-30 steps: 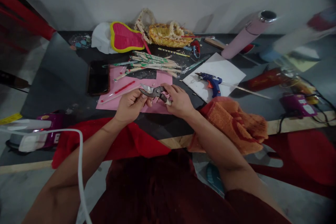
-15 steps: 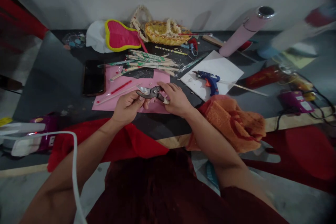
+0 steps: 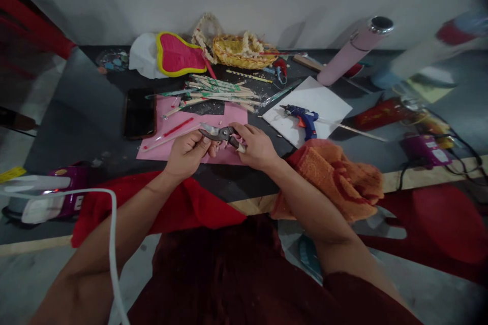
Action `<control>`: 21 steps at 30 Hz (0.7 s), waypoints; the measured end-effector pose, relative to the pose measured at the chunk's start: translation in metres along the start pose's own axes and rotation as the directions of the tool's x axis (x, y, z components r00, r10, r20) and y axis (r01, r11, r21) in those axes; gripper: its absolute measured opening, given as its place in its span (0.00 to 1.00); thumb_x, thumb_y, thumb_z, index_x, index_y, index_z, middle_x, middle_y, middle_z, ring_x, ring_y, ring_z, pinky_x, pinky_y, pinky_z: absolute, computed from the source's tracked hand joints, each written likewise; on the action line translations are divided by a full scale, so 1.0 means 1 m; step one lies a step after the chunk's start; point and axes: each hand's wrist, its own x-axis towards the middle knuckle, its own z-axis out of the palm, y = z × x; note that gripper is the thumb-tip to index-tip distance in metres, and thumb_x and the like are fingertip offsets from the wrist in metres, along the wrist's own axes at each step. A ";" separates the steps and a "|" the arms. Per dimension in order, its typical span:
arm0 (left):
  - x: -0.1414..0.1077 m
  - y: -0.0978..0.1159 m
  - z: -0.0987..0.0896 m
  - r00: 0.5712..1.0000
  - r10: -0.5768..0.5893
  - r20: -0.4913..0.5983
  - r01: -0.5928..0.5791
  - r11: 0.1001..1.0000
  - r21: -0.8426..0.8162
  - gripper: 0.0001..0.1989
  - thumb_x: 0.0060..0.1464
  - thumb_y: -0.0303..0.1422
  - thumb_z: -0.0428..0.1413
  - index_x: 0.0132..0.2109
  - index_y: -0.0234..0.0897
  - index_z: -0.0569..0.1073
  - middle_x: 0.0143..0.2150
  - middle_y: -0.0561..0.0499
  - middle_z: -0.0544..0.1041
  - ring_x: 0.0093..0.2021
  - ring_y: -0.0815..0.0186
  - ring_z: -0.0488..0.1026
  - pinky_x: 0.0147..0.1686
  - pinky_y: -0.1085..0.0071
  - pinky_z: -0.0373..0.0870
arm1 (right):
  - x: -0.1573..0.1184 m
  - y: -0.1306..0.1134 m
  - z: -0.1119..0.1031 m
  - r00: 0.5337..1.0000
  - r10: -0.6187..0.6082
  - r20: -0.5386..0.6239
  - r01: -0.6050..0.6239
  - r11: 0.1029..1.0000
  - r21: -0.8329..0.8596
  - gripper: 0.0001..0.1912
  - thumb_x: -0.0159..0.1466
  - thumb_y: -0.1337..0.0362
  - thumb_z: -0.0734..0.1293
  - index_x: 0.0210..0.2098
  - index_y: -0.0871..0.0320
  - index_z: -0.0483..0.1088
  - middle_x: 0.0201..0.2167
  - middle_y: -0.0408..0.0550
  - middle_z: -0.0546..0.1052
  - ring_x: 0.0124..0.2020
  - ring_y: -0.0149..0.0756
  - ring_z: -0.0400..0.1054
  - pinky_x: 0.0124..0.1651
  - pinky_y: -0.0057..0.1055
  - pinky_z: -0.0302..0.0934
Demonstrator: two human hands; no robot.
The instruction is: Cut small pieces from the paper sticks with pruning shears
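Observation:
My right hand [image 3: 259, 146] is wrapped round the handles of the pruning shears [image 3: 223, 134], whose blades point left. Close to the blades, my left hand [image 3: 189, 151] is pinched on something too small to make out. Both hands are over a pink sheet [image 3: 165, 107] on the dark table [image 3: 82, 111]. A red stick [image 3: 178, 127] in clear wrap lies on the sheet, left of the shears. Behind the hands is a pile of pale sticks with green printed wrappers [image 3: 221, 90].
A phone [image 3: 140, 113] lies left. A blue glue gun [image 3: 304, 118] rests on a white tile [image 3: 285, 124], beside an orange towel [image 3: 331, 175]. Behind stand a wicker basket [image 3: 244, 58] and pink flask [image 3: 353, 53]. A red cloth [image 3: 152, 203] hangs over the front edge.
The whole view has shifted slightly. Both hands keep nearly the same pose around the shears, and nothing has visibly been picked up or let go.

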 end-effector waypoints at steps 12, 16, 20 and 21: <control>0.003 -0.008 -0.002 0.997 0.041 -0.068 -0.038 0.998 0.050 0.12 0.58 0.41 0.53 0.36 0.35 0.72 0.29 0.50 0.76 0.23 0.73 0.63 0.25 0.75 0.60 | 0.004 0.008 0.009 0.990 0.042 -0.138 -0.030 0.996 0.089 0.15 0.56 0.61 0.64 0.43 0.56 0.64 0.41 0.52 0.74 0.44 0.44 0.68 0.45 0.40 0.62; 0.002 -0.008 -0.001 0.997 0.042 -0.062 -0.041 0.999 0.031 0.13 0.58 0.41 0.53 0.36 0.35 0.72 0.29 0.50 0.77 0.23 0.73 0.63 0.25 0.75 0.60 | 0.003 0.012 0.008 0.990 -0.037 -0.136 0.043 0.998 0.040 0.08 0.56 0.63 0.64 0.37 0.55 0.68 0.47 0.53 0.73 0.48 0.45 0.66 0.49 0.41 0.61; 0.002 -0.007 0.000 0.996 0.040 -0.075 -0.038 0.999 0.023 0.13 0.57 0.42 0.54 0.36 0.36 0.72 0.28 0.50 0.76 0.23 0.73 0.63 0.25 0.75 0.60 | 0.003 0.013 0.007 0.992 -0.076 -0.102 0.076 0.997 0.003 0.08 0.58 0.61 0.63 0.36 0.55 0.71 0.51 0.53 0.72 0.50 0.45 0.66 0.51 0.42 0.60; 0.002 -0.007 0.000 0.996 0.041 -0.079 -0.039 0.999 0.025 0.13 0.57 0.42 0.54 0.36 0.36 0.72 0.28 0.50 0.76 0.23 0.73 0.63 0.25 0.74 0.60 | 0.002 0.013 0.007 0.993 -0.070 -0.097 0.069 0.998 -0.007 0.09 0.59 0.61 0.63 0.37 0.56 0.72 0.51 0.53 0.71 0.50 0.45 0.65 0.51 0.42 0.60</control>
